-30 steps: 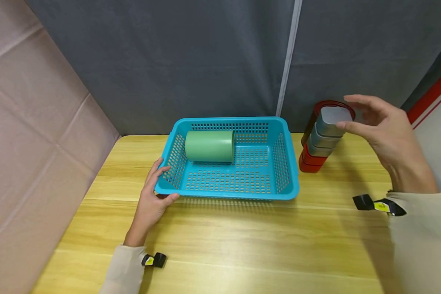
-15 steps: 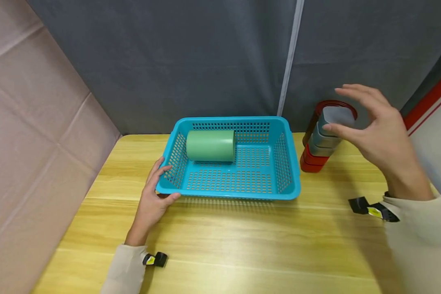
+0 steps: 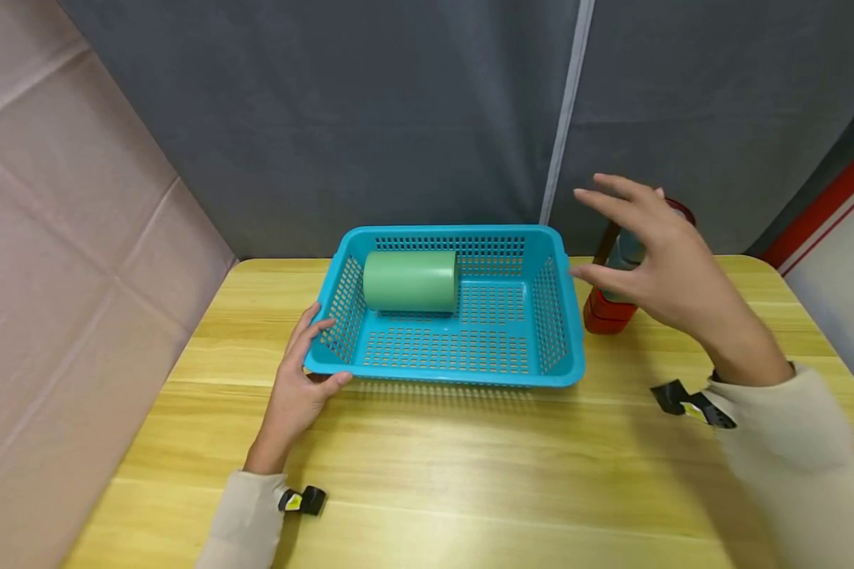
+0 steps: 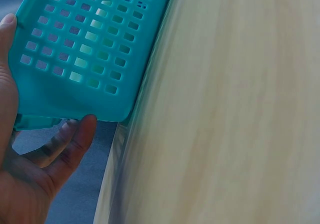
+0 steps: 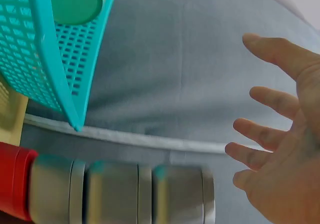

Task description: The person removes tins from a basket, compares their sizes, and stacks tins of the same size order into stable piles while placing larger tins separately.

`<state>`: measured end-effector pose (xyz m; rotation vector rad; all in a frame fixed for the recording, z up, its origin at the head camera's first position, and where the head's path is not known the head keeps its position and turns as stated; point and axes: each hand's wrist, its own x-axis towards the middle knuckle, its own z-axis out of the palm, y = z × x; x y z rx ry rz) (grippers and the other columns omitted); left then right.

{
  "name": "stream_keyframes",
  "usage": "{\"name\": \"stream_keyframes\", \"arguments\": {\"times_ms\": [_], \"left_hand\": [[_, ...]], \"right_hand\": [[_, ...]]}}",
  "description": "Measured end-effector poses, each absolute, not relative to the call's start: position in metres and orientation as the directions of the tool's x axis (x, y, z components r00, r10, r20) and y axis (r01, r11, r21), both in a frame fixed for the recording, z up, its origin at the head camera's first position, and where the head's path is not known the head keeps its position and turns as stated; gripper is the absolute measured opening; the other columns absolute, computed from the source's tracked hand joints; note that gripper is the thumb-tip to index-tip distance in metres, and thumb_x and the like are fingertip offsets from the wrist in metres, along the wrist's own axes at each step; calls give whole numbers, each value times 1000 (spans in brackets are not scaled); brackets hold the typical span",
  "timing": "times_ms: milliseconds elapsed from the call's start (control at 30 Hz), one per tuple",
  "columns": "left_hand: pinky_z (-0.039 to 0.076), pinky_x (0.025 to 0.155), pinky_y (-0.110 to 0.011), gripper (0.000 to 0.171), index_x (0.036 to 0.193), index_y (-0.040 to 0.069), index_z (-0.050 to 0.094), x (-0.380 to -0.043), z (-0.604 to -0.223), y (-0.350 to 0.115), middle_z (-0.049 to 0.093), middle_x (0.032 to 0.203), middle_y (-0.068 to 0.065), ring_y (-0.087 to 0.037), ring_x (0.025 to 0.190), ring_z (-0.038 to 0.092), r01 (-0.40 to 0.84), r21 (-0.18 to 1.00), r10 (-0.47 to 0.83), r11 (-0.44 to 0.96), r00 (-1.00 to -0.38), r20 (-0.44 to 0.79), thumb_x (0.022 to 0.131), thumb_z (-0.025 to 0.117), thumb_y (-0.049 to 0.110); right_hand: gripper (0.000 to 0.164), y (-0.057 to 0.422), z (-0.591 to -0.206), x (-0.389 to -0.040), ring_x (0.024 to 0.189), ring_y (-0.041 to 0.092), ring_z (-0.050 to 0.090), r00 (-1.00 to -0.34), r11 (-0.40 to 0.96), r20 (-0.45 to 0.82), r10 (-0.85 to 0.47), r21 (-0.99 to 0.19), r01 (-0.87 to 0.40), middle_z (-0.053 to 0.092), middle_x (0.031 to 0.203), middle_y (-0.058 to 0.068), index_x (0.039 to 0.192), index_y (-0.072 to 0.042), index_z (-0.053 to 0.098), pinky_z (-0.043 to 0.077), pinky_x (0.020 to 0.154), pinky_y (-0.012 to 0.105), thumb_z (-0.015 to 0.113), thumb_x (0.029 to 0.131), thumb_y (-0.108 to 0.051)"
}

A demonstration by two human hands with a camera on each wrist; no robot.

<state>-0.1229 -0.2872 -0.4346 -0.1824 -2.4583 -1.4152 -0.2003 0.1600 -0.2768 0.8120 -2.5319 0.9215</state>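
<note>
Gripping the turquoise perforated plastic basket (image 3: 555, 316) at its near-left corner is the left hand (image 3: 295, 395); a green cylinder (image 3: 409, 281) lies inside. Right hand (image 3: 665, 265), fingers spread, empty, hovers w/ the stacked grey-and-red containers (image 3: 608, 304) partly hidden behind it, prob. untouched.

The right hand (image 3: 655, 261) has swung left from beside the stack of containers (image 3: 612, 300) to in front of it, open fingers now reaching toward the basket (image 3: 569, 316).

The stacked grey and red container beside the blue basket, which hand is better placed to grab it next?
Probably the right. The right hand hovers open just in front of the stacked container, which stands right of the basket. The left hand grips the basket's near left corner, on the far side from it.
</note>
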Motion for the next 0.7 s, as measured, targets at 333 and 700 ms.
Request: {"name": "stream_keyframes", "arguments": {"times_ms": [333, 700], "left_hand": [[33, 107, -4, 76, 149, 11, 53, -123, -435, -287, 20, 175, 3, -34, 161, 19, 259, 822, -40, 508, -946, 323, 82, 87, 3], [32, 108, -5, 75, 149, 11, 53, -123, -435, -287, 20, 175, 3, -34, 161, 19, 261, 816, -38, 516, -945, 326, 83, 87, 4]], "right_hand": [[84, 112, -280, -211, 156, 46, 27, -637, 598, 463, -616, -251, -761, 38, 165, 22, 157, -12, 48, 11, 126, 71, 89, 84, -15], [82, 65, -276, -221, 161, 41, 18, -604, 637, 336, -723, -16, -771, 30, 171, 15, 161, -25, 42, 13, 126, 69, 82, 91, -37]]}}
